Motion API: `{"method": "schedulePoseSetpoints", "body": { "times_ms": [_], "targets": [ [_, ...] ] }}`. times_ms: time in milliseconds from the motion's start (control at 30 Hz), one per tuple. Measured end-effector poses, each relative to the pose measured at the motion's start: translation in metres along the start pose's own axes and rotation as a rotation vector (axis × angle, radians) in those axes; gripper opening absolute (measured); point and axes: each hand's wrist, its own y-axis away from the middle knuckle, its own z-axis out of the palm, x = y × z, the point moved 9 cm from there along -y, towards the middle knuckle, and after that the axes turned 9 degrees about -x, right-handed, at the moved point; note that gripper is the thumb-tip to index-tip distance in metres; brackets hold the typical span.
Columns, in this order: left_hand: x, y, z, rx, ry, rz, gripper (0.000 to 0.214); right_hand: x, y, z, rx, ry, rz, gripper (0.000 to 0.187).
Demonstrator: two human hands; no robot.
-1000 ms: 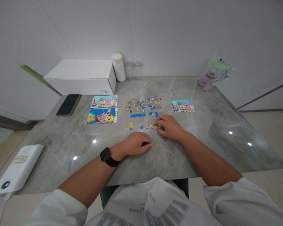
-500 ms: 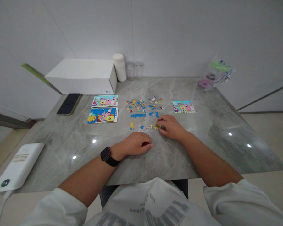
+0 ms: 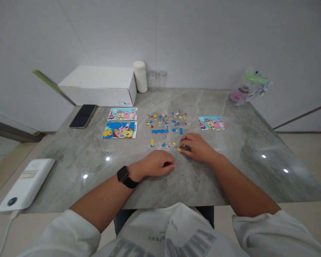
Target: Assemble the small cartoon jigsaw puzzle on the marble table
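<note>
Several small loose jigsaw pieces (image 3: 166,120) lie scattered at the middle of the grey marble table (image 3: 222,167). A short joined blue strip (image 3: 159,131) lies just in front of them. My right hand (image 3: 198,147) rests on the table with its fingers curled, the fingertips on a small yellow piece (image 3: 179,149) at the end of a row of single pieces (image 3: 163,144). My left hand (image 3: 156,164), with a black watch on the wrist, lies loosely closed on the table nearer to me; nothing shows in it.
Two cartoon picture cards (image 3: 121,122) lie left of the pieces, a third card (image 3: 212,123) to the right. A black phone (image 3: 83,115), a white box (image 3: 100,85), a white canister (image 3: 140,76), two jars (image 3: 157,80), a plastic bag (image 3: 250,85) and a white device (image 3: 25,184) ring the table.
My head has turned slightly left, so everything shifts right in view. My right hand has drawn back a little towards me with its fingertips on the yellow piece. My left hand stays put.
</note>
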Motion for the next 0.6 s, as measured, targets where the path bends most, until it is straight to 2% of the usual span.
{"method": "schedulePoseSetpoints", "body": {
  "times_ms": [200, 600],
  "targets": [
    [-0.0009, 0.0001, 0.0007, -0.005, 0.000, -0.004, 0.027, 0.0022, 0.0001, 0.0031, -0.025, -0.013, -0.012, 0.018],
    [-0.0006, 0.0005, -0.0005, 0.015, 0.013, -0.009, 0.026, -0.0034, -0.0026, 0.0005, -0.066, -0.101, -0.014, 0.003]
  ]
}}
